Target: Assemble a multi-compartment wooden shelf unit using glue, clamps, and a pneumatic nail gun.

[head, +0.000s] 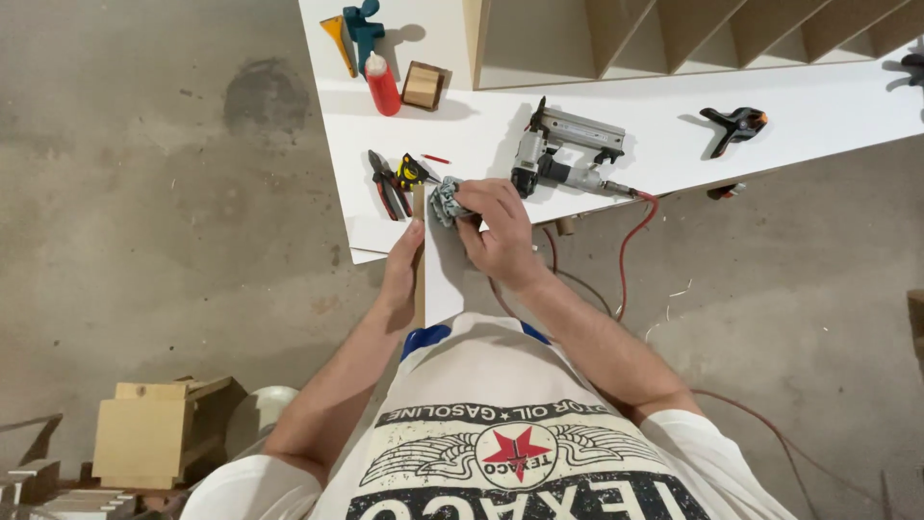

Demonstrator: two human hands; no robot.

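Grey crumpled cloth sits under the fingers of our right hand, which are curled tight on it at the far end of a white panel. Our left hand lies along the panel's raw left edge, fingers together; whether they grip, we cannot tell. The panel's near end is hidden by our shirt. Farther off on the white counter lie pliers and a nail gun.

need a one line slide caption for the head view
Right hand presses a grey crumpled cloth on a white panel steadied by the left hand, nail gun nearby.
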